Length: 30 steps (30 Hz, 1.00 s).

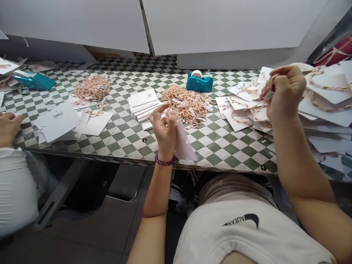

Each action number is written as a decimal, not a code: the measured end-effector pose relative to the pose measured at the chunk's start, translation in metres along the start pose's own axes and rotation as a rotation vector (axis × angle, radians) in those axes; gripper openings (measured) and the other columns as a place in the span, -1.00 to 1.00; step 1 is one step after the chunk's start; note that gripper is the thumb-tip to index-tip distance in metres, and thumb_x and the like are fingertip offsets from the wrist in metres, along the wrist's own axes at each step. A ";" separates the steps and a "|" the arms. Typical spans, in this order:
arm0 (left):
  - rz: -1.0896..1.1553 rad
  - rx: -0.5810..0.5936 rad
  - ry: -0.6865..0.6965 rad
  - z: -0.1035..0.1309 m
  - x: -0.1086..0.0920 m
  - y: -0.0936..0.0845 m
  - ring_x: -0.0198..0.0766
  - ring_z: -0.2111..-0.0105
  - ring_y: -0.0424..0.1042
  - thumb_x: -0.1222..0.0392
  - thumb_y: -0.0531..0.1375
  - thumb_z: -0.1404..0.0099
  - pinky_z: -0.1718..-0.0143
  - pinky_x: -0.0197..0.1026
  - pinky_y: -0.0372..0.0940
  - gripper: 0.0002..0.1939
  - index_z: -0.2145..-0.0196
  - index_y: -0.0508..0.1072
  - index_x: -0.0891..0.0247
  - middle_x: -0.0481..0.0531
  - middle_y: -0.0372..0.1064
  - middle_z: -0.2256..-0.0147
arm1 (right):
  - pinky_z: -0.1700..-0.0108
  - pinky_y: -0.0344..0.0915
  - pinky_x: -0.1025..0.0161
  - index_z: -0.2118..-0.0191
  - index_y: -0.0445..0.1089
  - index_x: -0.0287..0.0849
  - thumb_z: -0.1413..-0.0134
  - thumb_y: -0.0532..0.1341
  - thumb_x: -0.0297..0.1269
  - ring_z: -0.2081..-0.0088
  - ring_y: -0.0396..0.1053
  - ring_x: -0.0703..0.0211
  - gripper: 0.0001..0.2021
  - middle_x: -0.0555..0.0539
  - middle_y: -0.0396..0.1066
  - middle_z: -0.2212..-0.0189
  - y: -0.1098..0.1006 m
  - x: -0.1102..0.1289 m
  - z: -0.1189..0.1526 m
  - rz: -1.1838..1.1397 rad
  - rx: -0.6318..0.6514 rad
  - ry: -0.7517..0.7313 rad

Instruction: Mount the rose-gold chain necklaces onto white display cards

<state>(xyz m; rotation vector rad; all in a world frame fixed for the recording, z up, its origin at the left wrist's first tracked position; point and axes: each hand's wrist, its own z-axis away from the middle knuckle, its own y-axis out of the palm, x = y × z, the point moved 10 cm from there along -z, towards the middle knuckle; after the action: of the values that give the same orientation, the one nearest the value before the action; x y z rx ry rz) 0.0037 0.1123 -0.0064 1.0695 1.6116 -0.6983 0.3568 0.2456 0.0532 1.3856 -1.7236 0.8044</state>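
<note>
My left hand (165, 128), with a purple bead bracelet at the wrist, pinches a pale pinkish card (185, 145) that hangs blurred below the fingers; part of a beaded strand shows at the fingertips. My right hand (286, 90) is raised over the carded necklaces (242, 106) at the right, its fingers closed on a beaded strand with a small white tag (268, 95). Behind my left hand lies a heap of pink and gold beaded strands (189, 104). Left of that heap is a stack of white cards (144, 104).
A teal tape dispenser (200, 81) stands behind the heap, and another (35, 80) at the far left. Someone else's hand (10, 128) rests at the left edge, near white cards (57, 121) and a second strand heap (92, 88). Carded necklaces (327, 82) pile up far right.
</note>
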 end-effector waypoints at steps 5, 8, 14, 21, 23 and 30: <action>-0.309 -0.120 0.368 0.016 -0.036 0.006 -0.31 0.35 0.27 -0.02 0.16 -0.35 0.32 -0.20 0.27 -0.65 -0.03 0.38 0.14 0.10 0.21 0.01 | 0.53 0.03 0.25 0.32 0.42 -0.16 -0.05 0.11 -0.43 0.58 0.16 0.36 -0.86 -0.03 0.26 0.56 0.034 0.016 0.020 0.238 0.203 -0.060; -0.382 0.055 0.439 0.018 -0.042 0.024 -0.18 0.21 0.33 0.06 0.05 -0.39 0.23 -0.16 0.26 -0.72 0.07 0.44 0.18 0.07 0.33 0.16 | 0.46 0.11 0.28 0.24 0.51 -0.25 -0.11 0.17 -0.43 0.53 0.17 0.38 -0.83 -0.05 0.35 0.53 0.042 0.031 0.030 0.460 0.264 -0.131; -0.450 0.209 0.390 0.020 -0.038 0.036 -0.19 0.34 0.26 0.21 0.09 -0.27 0.27 -0.14 0.16 -0.85 0.46 0.32 0.21 0.01 0.26 0.43 | 0.25 0.20 0.24 0.28 0.58 -0.26 -0.07 0.26 -0.52 0.42 0.29 0.36 -0.85 -0.09 0.50 0.39 0.070 0.077 0.034 0.741 0.478 -0.188; -0.216 -0.039 0.353 0.016 -0.032 0.009 -0.32 0.43 0.19 0.05 0.09 -0.37 0.36 -0.24 0.16 -0.79 0.36 0.24 0.20 -0.08 0.16 0.42 | 0.36 0.13 0.30 0.25 0.60 -0.16 -0.12 0.27 -0.33 0.48 0.22 0.45 -0.86 0.02 0.41 0.52 0.066 0.119 0.007 0.755 0.480 -0.204; -0.183 -0.048 0.366 0.016 -0.034 0.009 -0.33 0.43 0.22 0.02 0.08 -0.39 0.38 -0.27 0.17 -0.78 0.34 0.26 0.20 -0.08 0.19 0.42 | 0.43 0.13 0.34 0.25 0.58 -0.21 -0.11 0.27 -0.32 0.50 0.25 0.43 -0.86 -0.01 0.41 0.51 0.066 0.120 0.002 0.705 0.498 -0.149; -0.168 -0.022 0.311 0.015 -0.028 0.010 -0.34 0.41 0.29 -0.10 0.09 -0.38 0.44 -0.31 0.20 -0.70 0.31 0.29 0.19 -0.06 0.25 0.38 | 0.45 0.44 0.29 0.56 0.34 -0.29 0.01 0.05 -0.58 0.51 0.36 0.31 -0.78 -0.03 0.30 0.59 0.079 0.092 0.011 0.060 0.567 0.315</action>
<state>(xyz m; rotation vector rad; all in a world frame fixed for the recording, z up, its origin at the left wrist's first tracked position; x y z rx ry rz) 0.0213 0.0957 0.0160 1.0745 1.9897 -0.6454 0.2670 0.2078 0.1262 1.4632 -1.3463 1.5414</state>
